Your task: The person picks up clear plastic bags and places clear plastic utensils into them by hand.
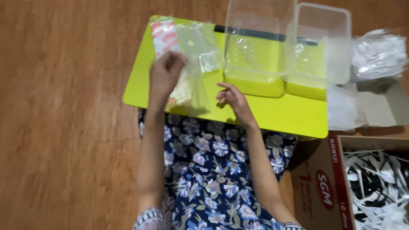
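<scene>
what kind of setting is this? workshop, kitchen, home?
Likely a home floor set up for hand packing. A person sits on a wooden floor at a low yellow-green table with clear plastic tubs; a cardboard box of white plastic cutlery is beside them.

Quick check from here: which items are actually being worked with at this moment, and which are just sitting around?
In hand:
- left hand on the clear plastic bag
- right hand beside it
- lime-green lap table beneath

Lying about:
- two clear plastic tubs
- cardboard box of white plastic cutlery
- crumpled white plastic bag
</scene>
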